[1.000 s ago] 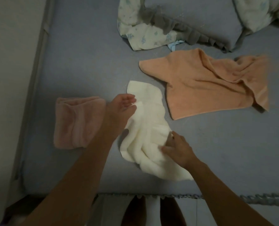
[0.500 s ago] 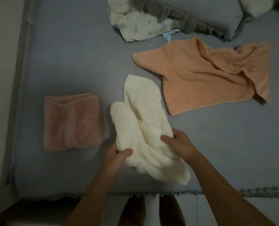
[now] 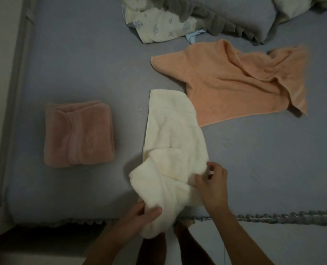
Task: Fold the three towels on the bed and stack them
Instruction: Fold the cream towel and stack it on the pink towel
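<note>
Towels number three on the grey-blue bed (image 3: 82,54). The white towel (image 3: 170,142) lies crumpled in the near middle, its far end flat with a squared corner, its near end bunched and hanging over the bed's near edge. The left hand (image 3: 139,220) is clenched on that bunched near end, thumb on top. The right hand (image 3: 212,186) rests on the towel's right side, fingers loosely curled and pinching at the cloth; whether it has a firm hold I cannot tell. The pink towel (image 3: 78,133) sits folded into a thick square to the left, well apart from the white one. The orange towel (image 3: 235,83) lies unfolded and rumpled at the far right, its near left edge touching the white towel. One grey pillow (image 3: 235,14) lies at the far edge.
</note>
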